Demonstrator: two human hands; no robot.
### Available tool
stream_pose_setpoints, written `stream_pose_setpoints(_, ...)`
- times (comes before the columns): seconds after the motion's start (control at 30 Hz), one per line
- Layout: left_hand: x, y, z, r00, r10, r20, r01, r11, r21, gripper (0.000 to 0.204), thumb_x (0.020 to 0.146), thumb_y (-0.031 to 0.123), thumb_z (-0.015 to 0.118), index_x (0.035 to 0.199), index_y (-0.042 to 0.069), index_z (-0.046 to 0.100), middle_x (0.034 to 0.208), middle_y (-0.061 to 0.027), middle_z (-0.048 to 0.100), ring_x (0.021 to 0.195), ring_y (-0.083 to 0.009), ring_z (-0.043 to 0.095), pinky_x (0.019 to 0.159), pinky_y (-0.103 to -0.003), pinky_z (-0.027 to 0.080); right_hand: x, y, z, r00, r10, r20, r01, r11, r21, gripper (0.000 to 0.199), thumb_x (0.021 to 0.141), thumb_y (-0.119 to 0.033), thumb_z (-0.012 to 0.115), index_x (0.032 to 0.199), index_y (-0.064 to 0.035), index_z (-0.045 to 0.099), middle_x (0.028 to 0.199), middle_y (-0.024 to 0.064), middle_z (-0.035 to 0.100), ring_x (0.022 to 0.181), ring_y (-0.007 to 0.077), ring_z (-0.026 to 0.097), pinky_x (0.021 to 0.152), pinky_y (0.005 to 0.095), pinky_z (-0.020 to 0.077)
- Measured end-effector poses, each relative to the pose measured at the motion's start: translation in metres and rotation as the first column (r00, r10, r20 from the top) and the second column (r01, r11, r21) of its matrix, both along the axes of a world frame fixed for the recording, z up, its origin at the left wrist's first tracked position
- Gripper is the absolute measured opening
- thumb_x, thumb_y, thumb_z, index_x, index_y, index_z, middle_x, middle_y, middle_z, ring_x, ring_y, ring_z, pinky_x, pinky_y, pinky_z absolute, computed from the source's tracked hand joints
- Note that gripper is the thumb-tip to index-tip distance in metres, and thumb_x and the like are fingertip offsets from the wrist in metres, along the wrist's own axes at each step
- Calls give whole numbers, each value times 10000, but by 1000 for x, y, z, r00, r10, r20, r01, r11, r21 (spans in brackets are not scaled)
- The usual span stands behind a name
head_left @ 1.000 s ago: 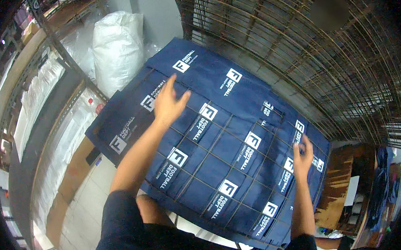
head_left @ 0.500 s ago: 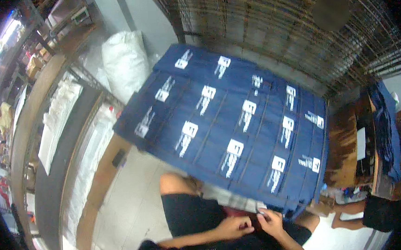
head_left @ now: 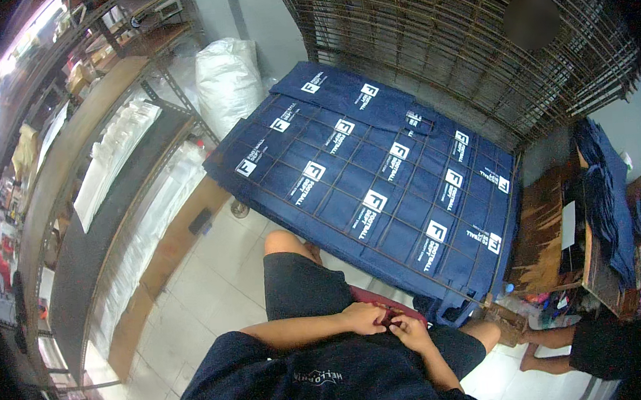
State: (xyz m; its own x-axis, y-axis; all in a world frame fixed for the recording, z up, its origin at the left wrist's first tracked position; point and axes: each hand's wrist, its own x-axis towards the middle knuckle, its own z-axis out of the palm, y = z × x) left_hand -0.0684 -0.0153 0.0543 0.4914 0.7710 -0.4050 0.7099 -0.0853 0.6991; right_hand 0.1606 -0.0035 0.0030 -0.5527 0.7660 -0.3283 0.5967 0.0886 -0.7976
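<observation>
Cloth (head_left: 378, 177), navy blue and printed with rows of white blocks and lettering, lies broad and flat in front of the person whose view I share from afar. Thin lines criss-cross it, and its near edge slants down toward the right, just beyond the person's bare knees (head_left: 285, 241). A smaller maroon item (head_left: 391, 304) is low at the lap, partly hidden. There I see the left hand (head_left: 364, 318) and right hand (head_left: 413, 332) meet, fingers bent and fingertips drawn close together, both well clear of the cloth. I cannot tell whether they pinch the maroon item or only touch it. The floor (head_left: 192, 283) is pale tile. Behind the cloth, brown wire racks (head_left: 458, 42) rise beside a grey wall (head_left: 267, 25). To my left are a bulging white sack (head_left: 227, 87) and shelves (head_left: 104, 237) bearing white sheets (head_left: 113, 159). To my right, dark fabric (head_left: 604, 202) hangs, with another person (head_left: 598, 348) partly visible below.
</observation>
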Motion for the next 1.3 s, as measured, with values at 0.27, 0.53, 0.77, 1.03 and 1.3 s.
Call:
stream_pose_setpoints(0.27,13,16,36,994,-37,100,18,984,179,338,774,437,643,866,124,556,786,-97,637,749,-327,624,636,-466,476,-12,10,55,982,-29,-188,31,999,10,228,876,-252,579,824,-35,626,652,67,580,617,144,539,600,304,441)
stream_pose_setpoints(0.53,42,60,105,989,-39,145,-26,908,418,298,780,340,624,976,131,540,819,-152,638,797,-365,617,677,-505,471,-4,72,132,984,-181,2,163,888,429,79,762,-120,587,787,-65,639,697,162,626,646,335,624,582,402,470)
stream_pose_setpoints(0.77,37,79,116,952,96,292,-215,886,410,250,793,323,610,909,106,569,681,-127,619,683,-359,622,593,-467,485,-12,82,203,985,-162,-53,171,927,335,281,892,-252,537,754,-18,608,553,111,529,487,153,475,480,325,352)
stream_pose_setpoints(1.03,33,71,128,945,94,315,-213,905,369,284,815,373,609,920,112,570,649,-90,597,632,-324,612,550,-443,455,-12,79,214,988,-42,-152,76,970,229,382,938,-302,482,749,19,568,579,27,506,548,110,450,518,299,371)
stream_pose_setpoints(1.3,13,41,93,941,129,314,-205,953,224,230,864,342,564,905,116,546,613,-75,552,568,-268,564,521,-409,417,32,98,186,683,-544,-487,506,833,-221,424,966,-325,441,595,-130,377,497,-47,318,431,56,273,405,222,189)
